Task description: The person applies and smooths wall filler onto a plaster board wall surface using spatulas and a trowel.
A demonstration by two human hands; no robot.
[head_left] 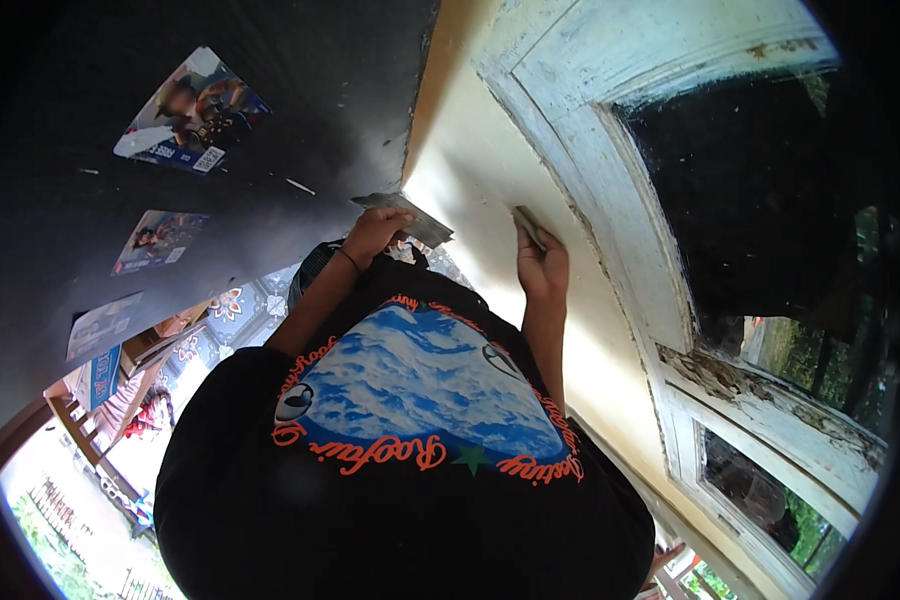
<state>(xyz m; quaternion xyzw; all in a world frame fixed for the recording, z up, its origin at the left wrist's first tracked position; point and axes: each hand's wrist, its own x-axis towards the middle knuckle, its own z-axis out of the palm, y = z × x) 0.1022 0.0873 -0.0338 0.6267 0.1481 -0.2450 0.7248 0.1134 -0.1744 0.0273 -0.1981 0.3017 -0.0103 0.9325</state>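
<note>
My left hand [372, 238] is closed on a flat grey metal plate [425, 229], like a wide scraper blade, near the corner where the dark and pale walls meet. Its thumb lies along the plate. Up against the cream wall [490, 185] is my right hand [543, 268], its fingers closed round a small, flat, greyish scraper-like piece [527, 224]. The exact kind of that piece is hard to tell, as the fingers cover part of it. The two hands are apart, with my black printed shirt below them.
On the left rises a dark wall [300, 110] with several stuck-on pictures [195, 110]. A worn white window frame [610, 200] with dark glass stands close on the right. Wooden furniture [80, 435] and a patterned tile floor [232, 310] show at lower left.
</note>
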